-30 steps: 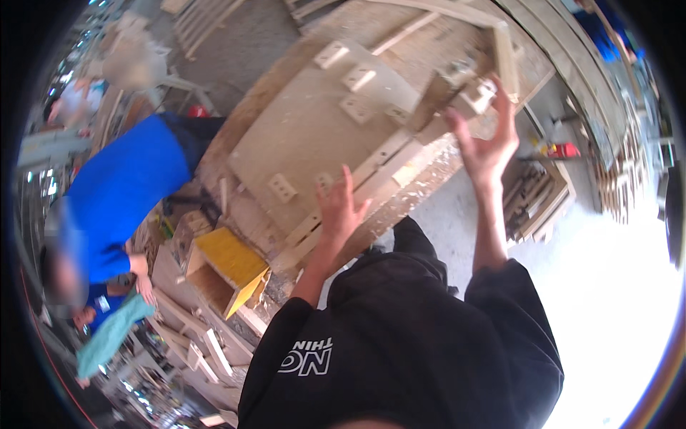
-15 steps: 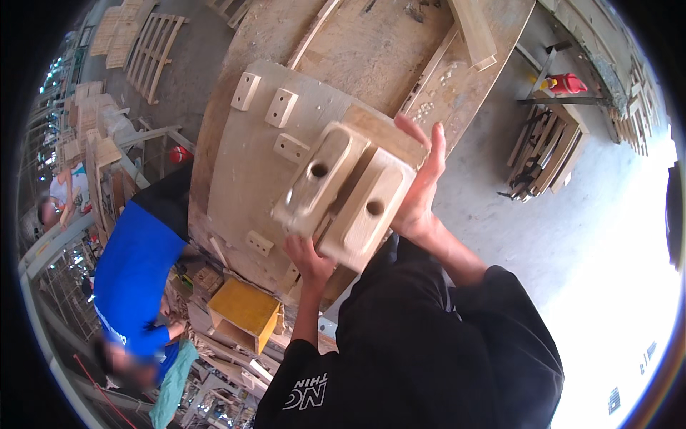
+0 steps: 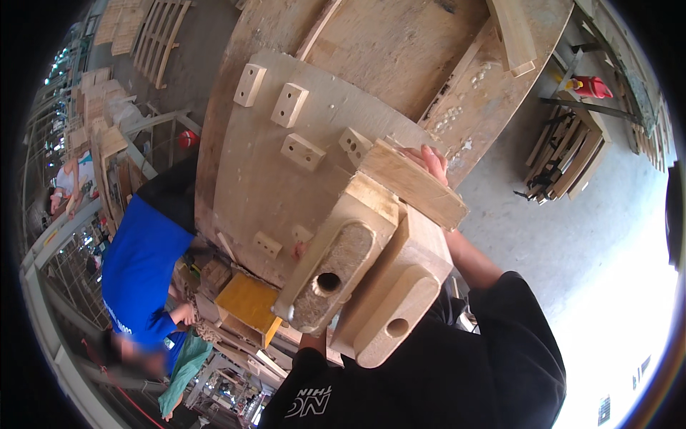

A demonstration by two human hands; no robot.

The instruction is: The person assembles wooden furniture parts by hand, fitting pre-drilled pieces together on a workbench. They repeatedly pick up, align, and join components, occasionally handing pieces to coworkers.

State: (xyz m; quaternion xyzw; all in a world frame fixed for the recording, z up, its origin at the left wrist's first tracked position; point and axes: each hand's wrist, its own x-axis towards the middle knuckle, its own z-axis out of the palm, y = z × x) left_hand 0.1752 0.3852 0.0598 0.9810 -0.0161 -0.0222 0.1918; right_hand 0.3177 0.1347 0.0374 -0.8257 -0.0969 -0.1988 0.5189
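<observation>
Close in front of me I hold a wooden assembly (image 3: 421, 247): two thick pale blocks side by side with a gap between them. Each block ends in a rounded tenon with a round hole. A flat wooden slat (image 3: 414, 182) lies across their far end. My right hand (image 3: 433, 163) grips the slat end from behind, with only its fingers and part of the wrist showing. My left hand (image 3: 301, 249) is mostly hidden behind the left block; a fingertip peeks out past its edge. Small two-holed wooden blocks (image 3: 304, 151) lie on the board beyond.
A grey-brown board (image 3: 246, 168) lies on the wooden workbench (image 3: 379, 50). A yellow-topped wooden box (image 3: 246, 300) stands at the near left. A co-worker in a blue shirt (image 3: 143, 243) bends at the left. On the right floor are stacked wooden strips (image 3: 568, 154) and a red container (image 3: 592, 87).
The assembly has come nearer and lower, tilting so its slat and sides show more. My left hand has gone mostly out of sight behind it.
</observation>
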